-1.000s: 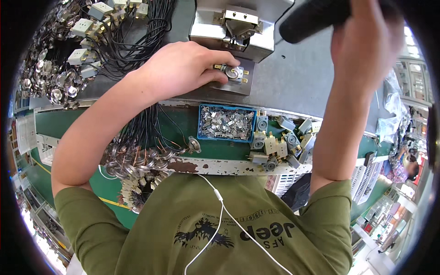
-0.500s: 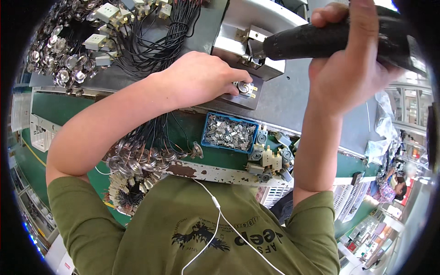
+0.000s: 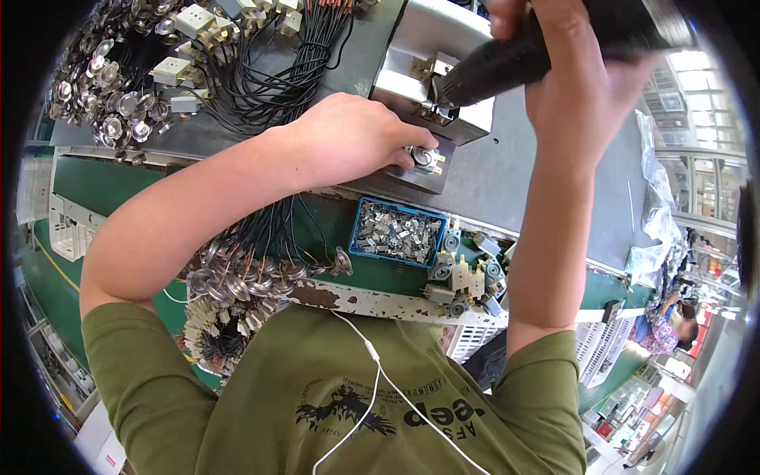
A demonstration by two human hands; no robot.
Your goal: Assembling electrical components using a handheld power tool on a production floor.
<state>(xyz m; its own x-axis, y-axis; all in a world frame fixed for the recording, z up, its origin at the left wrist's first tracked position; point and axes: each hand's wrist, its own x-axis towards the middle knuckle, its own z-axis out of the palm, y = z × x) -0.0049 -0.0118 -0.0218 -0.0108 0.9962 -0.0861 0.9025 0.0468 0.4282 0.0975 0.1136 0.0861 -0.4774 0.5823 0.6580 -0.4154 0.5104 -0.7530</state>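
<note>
The left hand [image 3: 360, 138] pinches a small brass-tabbed switch [image 3: 427, 158], thumb and forefinger nearly together; the right hand [image 3: 582, 83] is wrapped round a thick black handle [image 3: 499, 67], partly cut off by the view.

A second ago the handle's end was to the right of the steel housing [image 3: 475, 119]; now it overlaps the housing's front bracket, though I can't tell whether they touch. The switch hasn't left its steel block [image 3: 419, 180] by the near edge of the tabletop [image 3: 507, 170], so I'd judge it is being steadied while the handle is used.

Counting down in size: one housing; black wires [image 3: 273, 91] toward the tabletop's far left corner, past counting; one handle; one blue tray [image 3: 389, 258] below the near edge; one block; roughly eight loose switches [image 3: 461, 275] heaped right of the tray; one pinched switch; countless metal clips [image 3: 400, 229] in the tray.
</note>
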